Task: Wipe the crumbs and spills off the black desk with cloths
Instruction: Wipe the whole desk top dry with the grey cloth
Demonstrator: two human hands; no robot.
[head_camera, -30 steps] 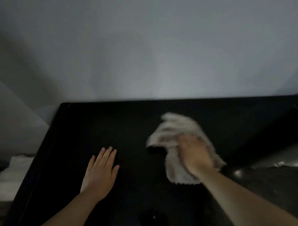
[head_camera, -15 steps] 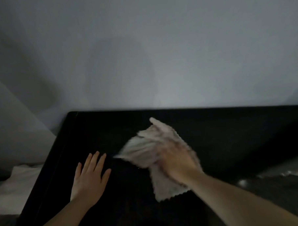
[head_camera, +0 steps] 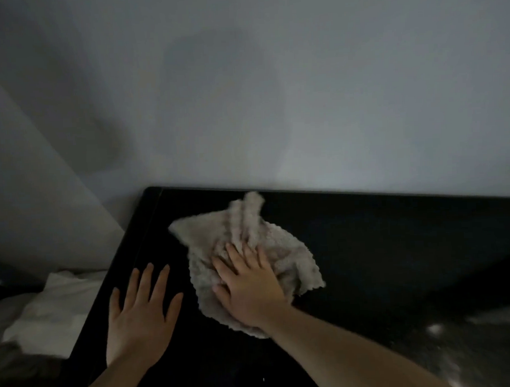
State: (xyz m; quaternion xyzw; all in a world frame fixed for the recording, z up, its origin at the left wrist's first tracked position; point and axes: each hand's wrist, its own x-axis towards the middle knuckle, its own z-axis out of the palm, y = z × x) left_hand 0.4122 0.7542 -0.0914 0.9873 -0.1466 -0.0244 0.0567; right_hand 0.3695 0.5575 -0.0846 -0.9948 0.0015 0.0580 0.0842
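The black desk (head_camera: 381, 246) fills the lower part of the dim head view, its far edge against a grey wall. A crumpled beige cloth (head_camera: 217, 239) lies on the desk's left half. My right hand (head_camera: 249, 284) presses flat on the cloth with fingers spread, covering its near part. My left hand (head_camera: 139, 318) rests palm down on the bare desk just left of the cloth, fingers apart, holding nothing. No crumbs or spills can be made out in the dark.
White bedding or fabric (head_camera: 48, 313) lies beyond the desk's left edge. A pale glossy patch with a bright glint (head_camera: 435, 328) shows at the desk's lower right. The grey wall (head_camera: 273, 104) stands directly behind the desk.
My right hand has swept the cloth leftward across the desk, toward the left hand and the far left corner. The left hand has stayed flat on the desk.
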